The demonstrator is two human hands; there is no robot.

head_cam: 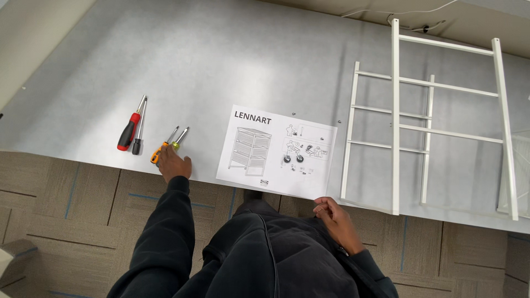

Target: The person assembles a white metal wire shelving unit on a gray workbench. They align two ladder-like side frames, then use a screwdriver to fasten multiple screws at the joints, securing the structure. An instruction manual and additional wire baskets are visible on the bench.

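Note:
My left hand (pixel 174 164) rests at the front edge of the grey table (pixel 221 60), fingers on the handles of two small screwdrivers, one orange (pixel 160 150) and one yellow-green (pixel 180 138). My right hand (pixel 333 215) hovers just below the table edge, fingers curled at the lower right corner of a white assembly instruction sheet (pixel 276 150); whether it pinches the paper is unclear. A red-handled screwdriver (pixel 130 128) and a black-handled one (pixel 138 132) lie further left.
Two white metal ladder-like frames (pixel 395 127) lie overlapping on the right side of the table. Tiny screws (pixel 338 120) sit near the sheet's top. Carpet tile floor (pixel 66 209) lies below the table edge. A cable (pixel 408 14) runs along the back.

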